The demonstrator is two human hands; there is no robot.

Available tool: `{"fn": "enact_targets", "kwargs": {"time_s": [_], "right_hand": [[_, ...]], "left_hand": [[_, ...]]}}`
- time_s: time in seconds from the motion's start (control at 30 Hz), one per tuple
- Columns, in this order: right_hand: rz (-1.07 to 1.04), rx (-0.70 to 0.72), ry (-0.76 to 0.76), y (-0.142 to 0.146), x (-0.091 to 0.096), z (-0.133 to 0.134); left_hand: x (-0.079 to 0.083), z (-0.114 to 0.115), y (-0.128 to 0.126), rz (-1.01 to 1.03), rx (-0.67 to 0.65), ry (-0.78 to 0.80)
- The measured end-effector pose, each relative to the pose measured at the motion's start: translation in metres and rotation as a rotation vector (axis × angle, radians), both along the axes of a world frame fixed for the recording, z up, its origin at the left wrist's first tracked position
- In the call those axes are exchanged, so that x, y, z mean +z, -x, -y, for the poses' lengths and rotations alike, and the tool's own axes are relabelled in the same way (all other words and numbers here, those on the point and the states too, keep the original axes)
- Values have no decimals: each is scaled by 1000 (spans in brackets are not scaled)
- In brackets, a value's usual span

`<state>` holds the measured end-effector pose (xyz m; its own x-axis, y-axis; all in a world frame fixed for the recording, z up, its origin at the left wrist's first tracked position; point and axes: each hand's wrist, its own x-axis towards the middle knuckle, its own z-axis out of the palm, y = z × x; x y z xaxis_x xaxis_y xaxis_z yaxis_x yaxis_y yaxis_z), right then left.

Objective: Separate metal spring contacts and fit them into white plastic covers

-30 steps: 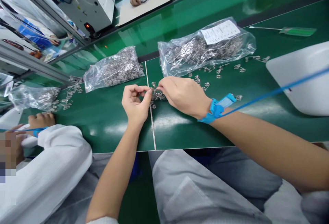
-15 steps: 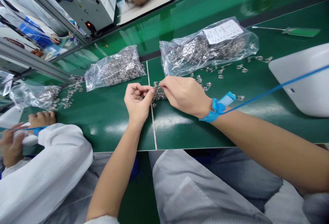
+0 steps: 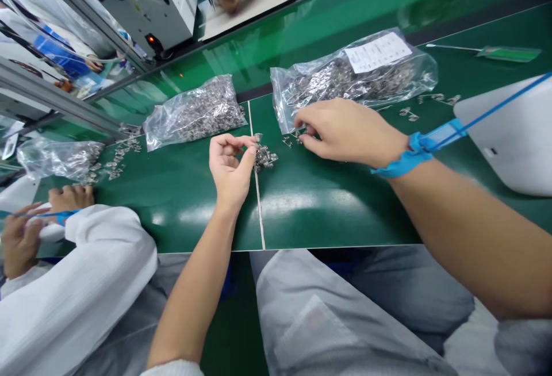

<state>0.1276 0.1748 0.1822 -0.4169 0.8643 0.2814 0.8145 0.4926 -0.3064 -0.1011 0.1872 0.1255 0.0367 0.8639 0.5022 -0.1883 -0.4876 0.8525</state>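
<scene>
- Metal springs (image 3: pixel 265 158) sit mostly in clear bags (image 3: pixel 196 112), upper frame; few appear drawn out.
- Right hand (image 3: pixel 351 133), right of centre, arches palm-down, thumb and forefinger apart beside loose springs (image 3: pixel 287 141).
- Left hand (image 3: pixel 230 160), centre, curls, fingertips apparently clamped on a spring (image 3: pixel 258 137).
- Small cluster (image 3: pixel 262 159) sits at those fingertips.
</scene>
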Motion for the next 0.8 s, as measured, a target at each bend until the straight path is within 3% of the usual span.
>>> {"fn": "enact_targets", "kwargs": {"time_s": [0.13,0.2,0.33,0.53,0.67,0.8], "right_hand": [[-278,114,96,27,-8,9],[-390,85,160,44,-17,14],[-411,41,69,65,-35,15],[-590,131,174,62,-37,11],[-692,132,155,58,-31,10],[-738,136,141,56,-29,8]], "left_hand": [[0,2,-3,5,-27,-19],[1,3,-4,9,-12,-29],[3,4,-4,48,-26,0],[5,-3,4,158,-21,212],[5,-9,13,172,23,289],[8,-5,13,107,-73,302]]}}
